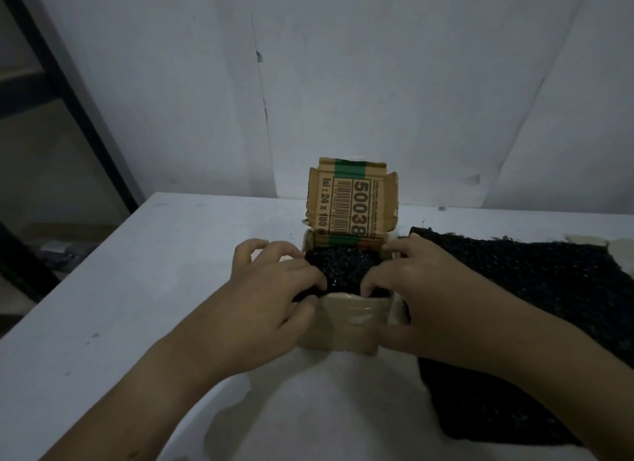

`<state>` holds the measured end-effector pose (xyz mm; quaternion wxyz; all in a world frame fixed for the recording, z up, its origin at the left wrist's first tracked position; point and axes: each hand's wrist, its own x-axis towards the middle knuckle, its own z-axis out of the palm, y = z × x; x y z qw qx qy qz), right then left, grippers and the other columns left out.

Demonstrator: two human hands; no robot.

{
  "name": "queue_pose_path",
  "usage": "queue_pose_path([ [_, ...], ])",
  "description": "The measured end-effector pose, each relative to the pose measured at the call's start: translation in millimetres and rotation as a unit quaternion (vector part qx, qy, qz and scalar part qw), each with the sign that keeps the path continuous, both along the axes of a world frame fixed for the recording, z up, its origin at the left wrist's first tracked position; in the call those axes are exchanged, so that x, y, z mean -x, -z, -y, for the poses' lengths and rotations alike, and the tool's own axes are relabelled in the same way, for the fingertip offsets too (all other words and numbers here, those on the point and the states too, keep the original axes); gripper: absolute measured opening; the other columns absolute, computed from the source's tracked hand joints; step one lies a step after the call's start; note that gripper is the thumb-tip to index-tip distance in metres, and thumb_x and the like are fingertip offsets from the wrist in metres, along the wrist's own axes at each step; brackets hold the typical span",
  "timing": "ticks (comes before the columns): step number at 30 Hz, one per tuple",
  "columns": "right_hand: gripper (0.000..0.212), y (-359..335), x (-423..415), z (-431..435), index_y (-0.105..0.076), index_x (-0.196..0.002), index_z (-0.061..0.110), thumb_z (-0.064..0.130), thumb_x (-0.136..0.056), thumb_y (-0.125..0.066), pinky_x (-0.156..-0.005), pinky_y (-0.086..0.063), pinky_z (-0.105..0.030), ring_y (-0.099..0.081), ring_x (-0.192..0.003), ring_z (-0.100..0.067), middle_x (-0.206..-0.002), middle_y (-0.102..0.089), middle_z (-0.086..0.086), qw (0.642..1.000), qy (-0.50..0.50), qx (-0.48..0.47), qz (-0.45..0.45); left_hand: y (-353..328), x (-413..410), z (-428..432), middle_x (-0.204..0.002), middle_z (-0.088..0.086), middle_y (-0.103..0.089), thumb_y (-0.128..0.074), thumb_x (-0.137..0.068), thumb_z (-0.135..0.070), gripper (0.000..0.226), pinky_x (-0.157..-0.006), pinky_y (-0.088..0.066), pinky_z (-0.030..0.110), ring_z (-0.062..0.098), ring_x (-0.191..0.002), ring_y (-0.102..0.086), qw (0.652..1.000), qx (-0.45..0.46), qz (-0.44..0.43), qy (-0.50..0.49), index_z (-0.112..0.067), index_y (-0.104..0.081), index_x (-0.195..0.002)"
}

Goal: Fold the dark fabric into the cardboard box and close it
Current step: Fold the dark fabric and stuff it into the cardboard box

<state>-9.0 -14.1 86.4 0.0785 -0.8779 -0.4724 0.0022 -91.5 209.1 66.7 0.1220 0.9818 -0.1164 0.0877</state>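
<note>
Head view | left hand (271,289) and right hand (411,282) press curled fingers onto dark fabric (343,265) inside cardboard box (343,323), gripping nothing | lid (353,203) upright behind | another dark fabric piece (514,289) on white table (120,289), right.

Print is found only on the raised lid (353,203) of the cardboard box (343,326), turned sideways. "50038" is read in large digits at 3 o'clock, a barcode (343,205) beside it, and "Isi : 24 x 180" at 9 o'clock (the small lines stay illegible).
</note>
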Motion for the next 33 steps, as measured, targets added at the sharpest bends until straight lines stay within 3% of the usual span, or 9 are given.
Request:
queue_pose_path([
  [5, 0.043, 23.8, -7.5, -12.3, -0.060, -0.082, 0.027, 0.070, -0.079, -0.053, -0.116, 0.009, -0.043, -0.021, -0.142, -0.025, -0.101, -0.067, 0.010, 0.994, 0.016, 0.102, 0.031, 8.8, -9.8, -0.1, -0.111, -0.025, -0.058, -0.015, -0.094, -0.045, 0.055, -0.110, -0.001, 0.027, 0.001, -0.129, -0.033, 1.000, -0.018, -0.005, 0.005, -0.035, -0.069, -0.098],
  [8, 0.045, 11.4, -12.4, -15.5, -0.066, -0.081, 0.028, 0.070, -0.081, -0.050, -0.115, -0.023, -0.041, -0.036, -0.131, -0.017, -0.099, -0.064, 0.010, 0.998, 0.018, 0.049, -0.041, -4.5, -24.1, 2.6, -0.116, -0.023, -0.059, -0.025, -0.094, -0.040, 0.044, -0.109, 0.001, 0.028, 0.007, -0.134, -0.031, 1.000, -0.001, 0.006, -0.020, -0.035, -0.066, -0.108],
  [10, 0.033, 1.9, -21.5, -14.8, -0.068, -0.086, 0.030, 0.057, -0.090, -0.050, -0.090, -0.046, -0.032, -0.052, -0.105, -0.009, -0.095, -0.060, 0.012, 0.995, 0.034, -0.061, -0.070, -15.0, -38.6, 2.1, -0.135, -0.019, -0.055, -0.046, -0.093, -0.033, 0.036, -0.113, 0.006, 0.033, 0.015, -0.147, -0.017, 0.999, -0.001, -0.028, -0.040, -0.040, -0.056, -0.127],
  [12, 0.020, -2.9, -32.9, -16.3, -0.066, -0.102, 0.035, 0.046, -0.088, -0.059, -0.088, -0.045, -0.030, -0.051, -0.108, -0.013, -0.104, -0.060, 0.011, 0.996, 0.057, -0.064, -0.012, -24.1, -54.5, 1.6, -0.153, -0.013, -0.040, -0.062, -0.087, -0.034, 0.061, -0.116, 0.015, 0.042, 0.021, -0.152, 0.000, 0.990, -0.037, -0.129, -0.048, -0.046, -0.041, -0.143],
  [14, 0.043, -1.3, -41.3, -21.5, -0.059, -0.122, 0.038, 0.048, -0.081, -0.067, -0.103, -0.032, -0.035, -0.039, -0.124, -0.022, -0.119, -0.057, 0.002, 0.994, 0.104, 0.023, 0.019, -31.0, -72.1, 1.1, -0.159, -0.009, -0.032, -0.069, -0.083, -0.046, 0.074, -0.116, 0.013, 0.051, 0.027, -0.153, 0.003, 0.970, -0.084, -0.222, -0.045, -0.051, -0.032, -0.147],
  [19, 0.056, -2.3, -47.8, -45.8, -0.052, -0.122, 0.027, 0.044, -0.074, -0.074, -0.103, -0.029, -0.045, -0.042, -0.116, -0.030, -0.116, -0.055, -0.005, 0.973, 0.177, 0.145, -0.030, -38.2, -99.4, 8.4, -0.129, -0.012, -0.056, -0.078, -0.073, -0.051, 0.073, -0.093, -0.042, 0.034, 0.015, -0.108, -0.050, 0.938, -0.126, -0.319, -0.053, -0.043, -0.048, -0.139],
  [24, 0.030, 17.1, -58.4, -66.6, -0.058, -0.105, 0.016, 0.026, -0.079, -0.071, -0.082, -0.049, -0.037, -0.058, -0.091, -0.023, -0.102, -0.060, -0.005, 0.956, 0.169, 0.208, -0.116, -20.6, -112.0, 35.2, -0.115, -0.001, -0.056, -0.069, -0.084, -0.034, 0.047, -0.116, -0.013, 0.057, 0.023, -0.126, -0.046, 0.911, -0.293, -0.283, -0.073, -0.028, -0.051, -0.127],
  [29, 0.050, 6.7, -61.8, -60.4, -0.056, -0.118, 0.017, 0.029, -0.074, -0.078, -0.088, -0.052, -0.038, -0.060, -0.096, -0.022, -0.108, -0.061, -0.005, 0.955, 0.157, 0.191, -0.164, -13.2, -109.0, 23.1, -0.113, -0.002, -0.063, -0.072, -0.077, -0.044, 0.040, -0.112, -0.006, 0.054, 0.023, -0.122, -0.048, 0.942, -0.225, -0.244, -0.047, -0.028, -0.060, -0.111],
  [33, 0.069, -29.1, -57.5, -47.3, -0.049, -0.135, 0.023, 0.036, -0.074, -0.078, -0.097, -0.050, -0.036, -0.058, -0.110, -0.016, -0.122, -0.060, 0.004, 0.961, 0.137, 0.137, -0.197, -39.9, -97.9, 3.0, -0.121, -0.014, -0.062, -0.078, -0.067, -0.057, 0.070, -0.105, -0.037, 0.039, 0.015, -0.113, -0.053, 0.951, -0.057, -0.301, -0.042, -0.038, -0.056, -0.130],
])
